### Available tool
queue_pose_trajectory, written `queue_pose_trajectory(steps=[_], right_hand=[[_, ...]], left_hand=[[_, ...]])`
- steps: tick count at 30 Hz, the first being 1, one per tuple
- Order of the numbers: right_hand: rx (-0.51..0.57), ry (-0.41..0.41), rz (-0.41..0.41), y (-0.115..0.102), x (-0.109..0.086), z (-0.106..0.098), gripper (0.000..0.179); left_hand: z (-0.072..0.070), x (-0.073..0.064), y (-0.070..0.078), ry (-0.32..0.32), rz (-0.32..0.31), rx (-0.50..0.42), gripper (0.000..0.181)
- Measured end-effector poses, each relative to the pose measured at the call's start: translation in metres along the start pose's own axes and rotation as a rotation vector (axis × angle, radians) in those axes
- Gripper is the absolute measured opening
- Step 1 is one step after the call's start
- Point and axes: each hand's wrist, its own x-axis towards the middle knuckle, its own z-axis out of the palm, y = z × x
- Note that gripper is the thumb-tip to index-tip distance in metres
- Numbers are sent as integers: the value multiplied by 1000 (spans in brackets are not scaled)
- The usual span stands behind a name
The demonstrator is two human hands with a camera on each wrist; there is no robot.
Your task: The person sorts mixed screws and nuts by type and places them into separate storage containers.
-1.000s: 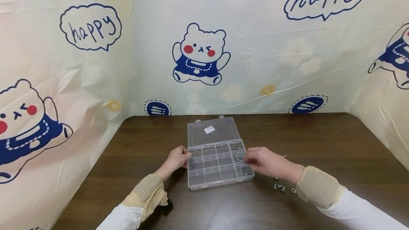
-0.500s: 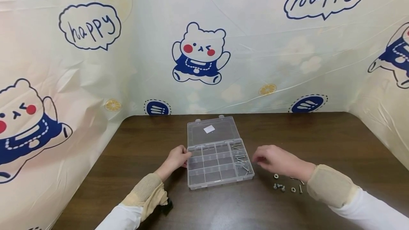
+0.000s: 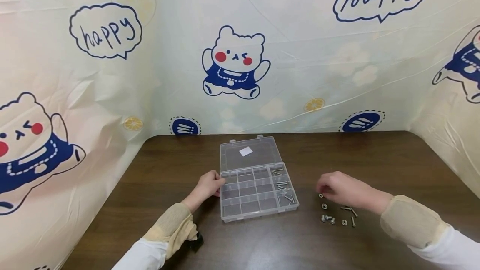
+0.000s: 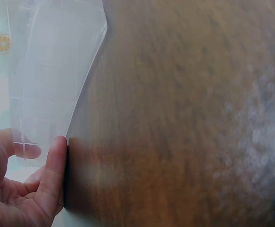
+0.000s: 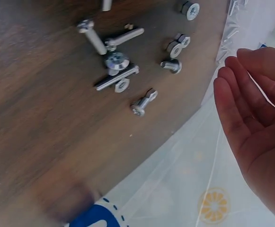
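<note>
A clear plastic compartment box [image 3: 248,208] lies with its lid [image 3: 258,157] folded back. My left hand [image 3: 205,186] grips its left wall; in the left wrist view the thumb lies over the rim and the fingers press the outer side. Long screws [image 3: 282,184] lie in the box's right-hand column, while the other compartments show bare bottoms. My right hand [image 3: 341,187] hovers to the right of the box, above loose hardware, its fingers loosely bent with nothing seen between them. Beneath it in the right wrist view are screws [image 5: 94,39], nuts [image 5: 122,85] and short bolts [image 5: 171,65].
Several nuts [image 3: 344,222], bolts [image 3: 328,219] and screws [image 3: 353,221] are scattered on the brown table [image 3: 270,245] in front of the right hand. A printed cloth [image 3: 292,61] hangs behind and on both sides. A small dark object [image 3: 196,243] shows beside the left sleeve.
My right hand has moved away from the box's right column to the loose hardware on the right, uncovering nuts and screws. The left hand has kept its grip on the box.
</note>
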Motion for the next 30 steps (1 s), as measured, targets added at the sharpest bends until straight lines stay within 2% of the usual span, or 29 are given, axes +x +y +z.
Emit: queue_pose_trajectory(steps=[13, 21, 30], right_hand=[[51, -80, 21, 13, -21, 6, 17], [89, -132, 97, 16, -31, 9, 21], [78, -136, 108, 19, -35, 15, 25]], left_hand=[[0, 0, -1, 2, -8, 1, 10], [0, 0, -1, 2, -12, -1, 10], [-1, 1, 0, -1, -10, -9, 9]])
